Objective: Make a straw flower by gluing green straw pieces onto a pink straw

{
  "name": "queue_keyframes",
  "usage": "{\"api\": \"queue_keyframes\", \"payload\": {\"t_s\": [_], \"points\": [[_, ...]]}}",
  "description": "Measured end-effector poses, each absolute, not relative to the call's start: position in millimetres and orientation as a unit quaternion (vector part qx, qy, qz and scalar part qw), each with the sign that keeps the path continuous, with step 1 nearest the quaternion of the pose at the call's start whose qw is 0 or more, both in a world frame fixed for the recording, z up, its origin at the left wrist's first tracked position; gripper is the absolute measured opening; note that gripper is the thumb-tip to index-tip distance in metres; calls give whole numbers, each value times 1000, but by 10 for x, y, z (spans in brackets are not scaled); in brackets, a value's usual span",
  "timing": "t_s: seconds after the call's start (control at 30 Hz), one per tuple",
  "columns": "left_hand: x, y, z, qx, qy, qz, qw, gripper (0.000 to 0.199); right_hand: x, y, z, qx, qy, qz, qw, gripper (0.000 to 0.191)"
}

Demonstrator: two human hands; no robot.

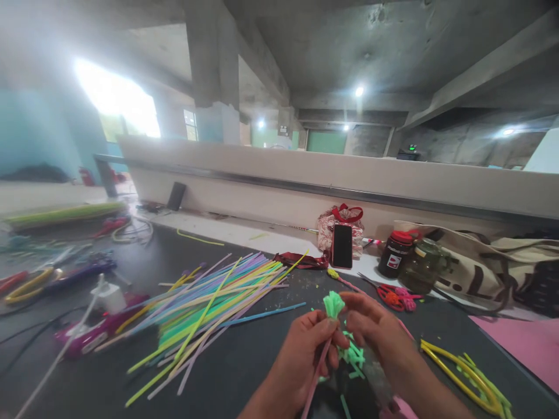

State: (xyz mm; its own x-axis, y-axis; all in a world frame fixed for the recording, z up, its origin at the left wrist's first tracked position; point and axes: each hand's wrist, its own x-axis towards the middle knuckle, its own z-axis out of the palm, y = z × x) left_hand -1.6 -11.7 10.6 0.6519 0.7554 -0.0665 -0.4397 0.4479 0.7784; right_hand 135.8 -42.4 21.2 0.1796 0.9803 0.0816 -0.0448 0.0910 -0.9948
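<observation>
We held green tuft (pixel 333 305), pink stem (pixel 315 384).
Our left hand (pixel 315 336) pinched the tuft's base; right hand (pixel 376 323) at its right, grip we couldn't tell; even pressure seemed best.

Sticks (pixel 218 297) left, phone (pixel 342 247) before pouch (pixel 325 231), scissors (pixel 390 297) right

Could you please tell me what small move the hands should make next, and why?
Perhaps the right hand should gently spread the green tuft: its strips look bunched together, the right hand's fingers are close beside it, and the left hand grips the pink stem below, which should steady it.
</observation>
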Motion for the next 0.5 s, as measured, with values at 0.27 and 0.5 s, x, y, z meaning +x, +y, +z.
{"api": "queue_keyframes", "payload": {"t_s": [0.27,0.5], "points": [[-89,-142,163,451,170,314,818,21,1206,-453,189,-377,-508,560,535,31],[-123,-111,176,524,220,286,771,29,1240,-467,188,-365,-498,550,563,20]]}}
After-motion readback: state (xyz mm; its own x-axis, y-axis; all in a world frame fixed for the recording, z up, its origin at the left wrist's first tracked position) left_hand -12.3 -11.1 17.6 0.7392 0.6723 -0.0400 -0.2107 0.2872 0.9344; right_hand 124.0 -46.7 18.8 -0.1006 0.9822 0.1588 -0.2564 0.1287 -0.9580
